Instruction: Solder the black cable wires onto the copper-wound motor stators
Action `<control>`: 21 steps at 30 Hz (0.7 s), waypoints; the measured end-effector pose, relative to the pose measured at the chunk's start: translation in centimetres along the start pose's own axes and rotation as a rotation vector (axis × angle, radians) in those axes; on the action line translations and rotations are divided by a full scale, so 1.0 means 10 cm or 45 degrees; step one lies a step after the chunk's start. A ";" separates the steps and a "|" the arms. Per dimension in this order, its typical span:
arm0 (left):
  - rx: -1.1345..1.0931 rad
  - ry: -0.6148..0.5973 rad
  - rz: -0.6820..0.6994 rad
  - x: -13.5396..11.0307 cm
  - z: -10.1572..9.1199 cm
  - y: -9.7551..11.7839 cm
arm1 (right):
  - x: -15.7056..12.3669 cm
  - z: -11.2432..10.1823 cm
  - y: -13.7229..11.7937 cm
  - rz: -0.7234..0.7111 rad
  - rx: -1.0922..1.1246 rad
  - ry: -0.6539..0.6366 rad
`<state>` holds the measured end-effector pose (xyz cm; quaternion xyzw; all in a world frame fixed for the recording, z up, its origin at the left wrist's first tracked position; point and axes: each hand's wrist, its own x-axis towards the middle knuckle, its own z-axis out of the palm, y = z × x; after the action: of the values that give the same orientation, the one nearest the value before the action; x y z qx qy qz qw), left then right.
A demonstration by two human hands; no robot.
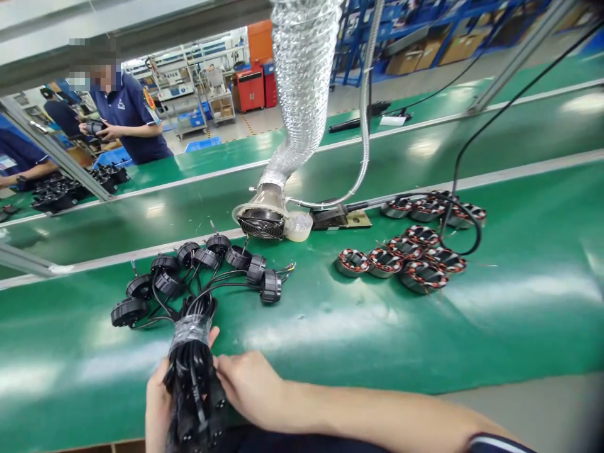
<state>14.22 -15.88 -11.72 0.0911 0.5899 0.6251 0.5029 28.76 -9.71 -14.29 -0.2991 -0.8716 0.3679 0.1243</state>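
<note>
A bundle of black cables (193,377), wrapped in clear film near its middle, lies on the green belt (377,327) at the near edge. My left hand (158,406) is closed around the bundle's lower end from the left. My right hand (248,384) grips the same bundle from the right, fingers pinched on the black connectors. The cables fan out to several black round parts (202,270) lying on the belt beyond the bundle.
Several copper-wound stators (415,251) sit at centre right with a black cable looped over them. A silver flexible duct with a fan mouth (264,217) hangs down mid-belt beside a tape roll (299,225). A person in blue (127,116) works at the far left.
</note>
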 end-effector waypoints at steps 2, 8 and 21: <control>0.050 0.062 -0.030 -0.02 0.05 -0.04 | 0.02 0.03 -0.04 -0.100 0.054 -0.196; 0.867 0.345 0.446 0.06 -0.17 0.12 | -0.19 -0.23 0.15 0.024 0.669 -0.587; 1.569 0.117 1.882 -0.80 0.71 -0.23 | -0.31 -0.47 0.41 0.008 0.426 0.244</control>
<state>24.20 -17.62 -7.76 0.6634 0.6272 0.3674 -0.1777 35.03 -6.68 -13.90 -0.3107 -0.7816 0.4778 0.2535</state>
